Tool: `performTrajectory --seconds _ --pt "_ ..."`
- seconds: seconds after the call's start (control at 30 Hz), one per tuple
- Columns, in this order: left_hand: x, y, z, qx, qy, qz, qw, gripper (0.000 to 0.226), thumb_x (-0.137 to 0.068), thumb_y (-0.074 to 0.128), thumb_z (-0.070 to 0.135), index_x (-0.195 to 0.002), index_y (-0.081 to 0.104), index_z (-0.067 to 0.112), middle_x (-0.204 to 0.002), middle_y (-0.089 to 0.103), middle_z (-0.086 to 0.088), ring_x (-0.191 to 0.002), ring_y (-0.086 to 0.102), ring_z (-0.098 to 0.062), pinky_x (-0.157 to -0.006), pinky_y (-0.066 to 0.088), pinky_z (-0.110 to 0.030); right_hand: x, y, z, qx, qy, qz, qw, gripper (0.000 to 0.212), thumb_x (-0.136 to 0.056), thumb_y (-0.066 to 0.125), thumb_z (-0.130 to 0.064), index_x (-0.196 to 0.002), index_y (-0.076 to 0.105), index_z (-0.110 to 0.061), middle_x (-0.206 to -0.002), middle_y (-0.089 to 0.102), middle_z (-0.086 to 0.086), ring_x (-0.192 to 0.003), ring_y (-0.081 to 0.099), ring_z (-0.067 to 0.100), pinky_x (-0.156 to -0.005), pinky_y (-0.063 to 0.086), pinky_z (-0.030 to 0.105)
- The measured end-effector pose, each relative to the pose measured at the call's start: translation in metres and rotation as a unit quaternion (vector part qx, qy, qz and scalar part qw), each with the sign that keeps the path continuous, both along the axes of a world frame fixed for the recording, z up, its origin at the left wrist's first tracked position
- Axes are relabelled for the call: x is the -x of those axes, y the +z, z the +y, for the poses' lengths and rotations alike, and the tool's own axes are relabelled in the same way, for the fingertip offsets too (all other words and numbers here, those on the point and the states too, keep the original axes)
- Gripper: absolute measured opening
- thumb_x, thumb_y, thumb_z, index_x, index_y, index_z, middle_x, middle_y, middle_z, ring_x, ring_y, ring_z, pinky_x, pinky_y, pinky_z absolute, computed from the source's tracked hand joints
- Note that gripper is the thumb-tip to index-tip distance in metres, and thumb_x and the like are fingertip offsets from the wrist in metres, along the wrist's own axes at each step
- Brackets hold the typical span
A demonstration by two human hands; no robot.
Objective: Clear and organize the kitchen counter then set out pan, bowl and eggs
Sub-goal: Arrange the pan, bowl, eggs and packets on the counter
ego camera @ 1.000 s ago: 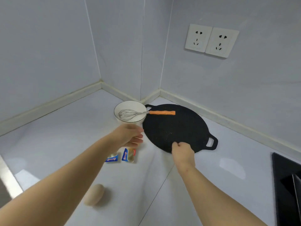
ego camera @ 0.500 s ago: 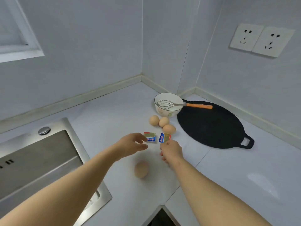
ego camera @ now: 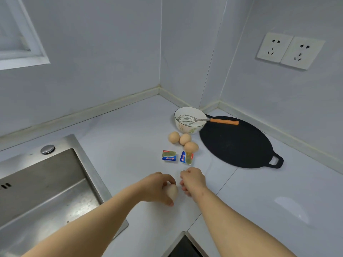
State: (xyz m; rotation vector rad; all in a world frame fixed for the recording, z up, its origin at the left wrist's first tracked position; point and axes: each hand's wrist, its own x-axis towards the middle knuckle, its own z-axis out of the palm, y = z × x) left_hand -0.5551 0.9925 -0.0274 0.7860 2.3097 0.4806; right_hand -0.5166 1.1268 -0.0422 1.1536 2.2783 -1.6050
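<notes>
Head view.

- Both forearms are extended forward and down over the white counter [ego camera: 130, 138]. The hands are brought close together near its front edge.
- The left hand [ego camera: 157, 188] is turned palm-down. Its fingers and thumb are curled round a pale egg [ego camera: 172, 191], which is gripped at counter level. Whether the egg is lifted clear of the surface cannot be told.
- The right hand [ego camera: 193, 180] is held just beside the egg, on its right. Its fingers are loosely curled downward and nothing is seen in them. Contact with the egg cannot be confirmed.
- Three eggs [ego camera: 185, 139] are clustered further back on the counter, well apart from the hands. They lie just in front of the bowl [ego camera: 185, 129].
- A whisk [ego camera: 204, 120] is laid across the bowl's rim. Its orange handle is pointed out over the black pan [ego camera: 235, 145].
- The pan lies flat just to the right of the bowl and the eggs. One loop handle is turned toward the near right.
- Two small packets [ego camera: 168, 155] are placed between the egg cluster and the hands.
- A steel sink [ego camera: 46, 173] is set into the counter at the left, beside the left forearm.
</notes>
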Motion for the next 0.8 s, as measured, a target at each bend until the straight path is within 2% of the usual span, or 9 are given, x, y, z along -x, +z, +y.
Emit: performTrajectory --seconds 0.13,0.3,0.37,0.47,0.53,0.67,0.8 --pt "0.005 -0.004 0.004 -0.016 0.010 0.019 1.000 0.059 -0.074 0.075 0.033 -0.127 0.050 0.026 -0.121 0.052 -0.001 -0.096 0.046 -0.014 -0.082 0.039 -0.021 0.001 0.001 0.004 0.000 -0.003 -0.001 1.000 0.014 -0.088 0.042 -0.011 -0.074 0.047 -0.012 -0.067 0.054 0.006 -0.049 0.046 0.017 -0.047 0.037 0.022" --pt "0.023 0.001 0.011 -0.055 0.057 0.037 0.996 0.054 -0.073 0.076 0.029 -0.122 0.053 0.025 -0.115 0.054 0.000 -0.089 0.047 -0.012 -0.079 0.041 -0.020 0.007 0.004 0.015 0.000 -0.006 0.007 1.000 0.015 -0.088 0.042 -0.011 -0.076 0.050 -0.015 -0.072 0.055 0.005 -0.052 0.046 0.016 -0.046 0.036 0.022" --pt "0.037 0.009 0.016 -0.092 0.103 0.058 0.989 0.055 -0.072 0.076 0.027 -0.122 0.054 0.022 -0.110 0.055 -0.001 -0.087 0.049 -0.014 -0.077 0.041 -0.021 0.013 0.004 0.022 -0.010 -0.011 0.024 1.000 0.021 -0.089 0.042 -0.014 -0.071 0.050 -0.018 -0.074 0.056 0.005 -0.056 0.049 0.018 -0.050 0.040 0.024" --pt "0.059 0.020 0.027 -0.154 0.203 0.091 0.963 0.051 -0.071 0.076 0.027 -0.116 0.056 0.018 -0.102 0.056 -0.001 -0.085 0.051 -0.016 -0.071 0.039 -0.022 0.023 0.006 0.033 -0.036 -0.043 0.058 0.997 0.024 -0.089 0.045 -0.022 -0.066 0.049 -0.017 -0.074 0.059 0.006 -0.068 0.052 0.023 -0.065 0.046 0.033" --pt "0.073 0.024 0.036 -0.176 0.269 0.098 0.942 0.051 -0.071 0.076 0.028 -0.116 0.054 0.017 -0.101 0.056 -0.003 -0.086 0.052 -0.018 -0.069 0.041 -0.025 0.029 0.009 0.040 -0.040 -0.066 0.073 0.994 0.022 -0.087 0.044 -0.019 -0.065 0.046 -0.015 -0.073 0.057 0.005 -0.068 0.052 0.023 -0.065 0.046 0.034" --pt "0.099 0.020 0.051 -0.151 0.337 0.097 0.924 0.055 -0.073 0.074 0.030 -0.120 0.051 0.016 -0.099 0.054 -0.002 -0.096 0.056 -0.022 -0.076 0.046 -0.031 0.046 0.016 0.057 -0.036 -0.084 0.099 0.991 0.019 -0.087 0.045 -0.013 -0.068 0.048 -0.014 -0.074 0.057 0.006 -0.068 0.054 0.021 -0.063 0.046 0.032" --pt "0.115 0.011 0.056 -0.121 0.367 0.081 0.919 0.050 -0.075 0.069 0.030 -0.119 0.052 0.015 -0.094 0.054 -0.001 -0.091 0.054 -0.022 -0.072 0.044 -0.028 0.060 0.015 0.069 -0.046 -0.098 0.113 0.988 0.017 -0.088 0.046 -0.014 -0.072 0.052 -0.013 -0.078 0.061 0.009 -0.069 0.055 0.020 -0.071 0.053 0.039"
